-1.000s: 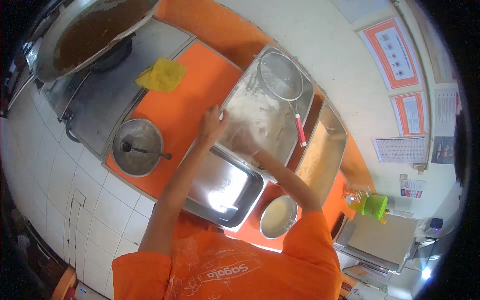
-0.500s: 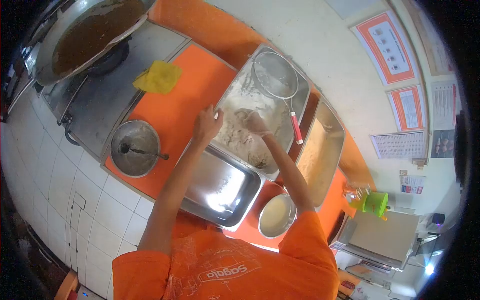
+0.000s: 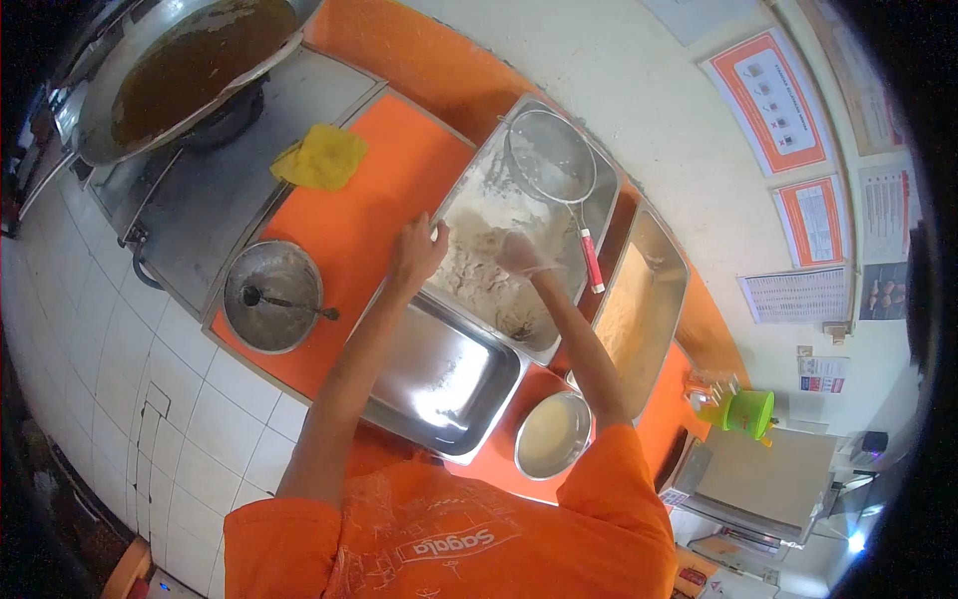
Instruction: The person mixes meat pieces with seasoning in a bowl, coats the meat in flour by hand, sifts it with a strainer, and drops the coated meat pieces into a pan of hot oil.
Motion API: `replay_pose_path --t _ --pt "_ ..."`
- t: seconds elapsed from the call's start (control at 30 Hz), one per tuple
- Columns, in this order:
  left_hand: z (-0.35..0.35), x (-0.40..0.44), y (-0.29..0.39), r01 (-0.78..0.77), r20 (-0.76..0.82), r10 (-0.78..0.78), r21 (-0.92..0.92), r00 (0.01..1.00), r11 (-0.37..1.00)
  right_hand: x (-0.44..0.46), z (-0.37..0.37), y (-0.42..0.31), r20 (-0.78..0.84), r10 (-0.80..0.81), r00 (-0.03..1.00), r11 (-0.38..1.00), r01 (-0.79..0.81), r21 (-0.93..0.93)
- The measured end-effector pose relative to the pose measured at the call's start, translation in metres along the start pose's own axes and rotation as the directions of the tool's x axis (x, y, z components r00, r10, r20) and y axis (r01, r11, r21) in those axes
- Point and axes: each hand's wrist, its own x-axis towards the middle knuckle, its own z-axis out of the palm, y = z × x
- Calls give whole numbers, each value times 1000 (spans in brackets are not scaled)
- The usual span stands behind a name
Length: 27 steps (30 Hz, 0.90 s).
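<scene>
A metal tray (image 3: 469,324) holds white flour with clumpy pieces in it. My left hand (image 3: 419,252) is at the tray's left rim, its fingers closed round the edge. Over the flour in the middle of the tray is my right hand (image 3: 519,255), in a clear glove and dusted with flour; its fingers are curled and what they hold, if anything, is hidden. A round sieve (image 3: 551,155) with a red handle (image 3: 591,262) lies across the tray's far end.
An empty steel pan (image 3: 434,374) and a bowl of pale liquid (image 3: 552,434) are nearer my body. At the right is a tray of orange-tan powder (image 3: 629,309). Leftward are a bowl with a ladle (image 3: 272,297), a yellow cloth (image 3: 321,157) and a large wok (image 3: 190,80).
My right hand has moved from the near part of the tray up to its middle, then slightly right. My left hand has stayed at the rim, shifting only a little.
</scene>
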Motion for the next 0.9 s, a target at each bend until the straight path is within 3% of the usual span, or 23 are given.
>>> replay_pose_path --t 0.13,0.2,0.23,0.33,0.4,0.47,0.53,0.63,0.7,0.8,0.9 --pt "1 0 1 21 3 -21 4 1000 1000 11 62 57 -269 -279 922 954 298 31" --pt "5 0 -3 -16 -39 17 18 999 1000 -1 8 8 53 -52 997 999 52 -6" --pt "4 1 -3 -11 -27 11 22 1000 1000 -5 -24 -22 209 73 975 997 -63 -53" --pt "-2 0 0 6 3 -6 11 1000 1000 -7 -63 -58 345 270 899 962 -267 -59" --pt "-3 -1 2 12 16 -12 -31 1000 999 -12 -32 -20 253 66 965 970 -122 212" --pt "-5 -2 3 29 37 -28 -20 999 999 -16 -34 -21 32 -61 998 879 39 475" --pt "-5 -1 2 45 45 -44 -15 998 999 -22 -36 -16 -50 -132 990 836 139 530" --pt "-1 -3 1 45 48 -45 -1 998 999 -24 17 6 107 -69 992 790 -11 613" --pt "2 2 -2 19 29 -20 23 999 1000 -26 80 6 167 -28 986 426 -139 894" --pt "-3 0 4 28 49 -27 -20 998 999 -44 65 -68 28 62 998 729 -65 681" --pt "0 1 2 -5 -6 5 9 1000 1000 -39 31 -78 -38 93 995 809 -53 586"
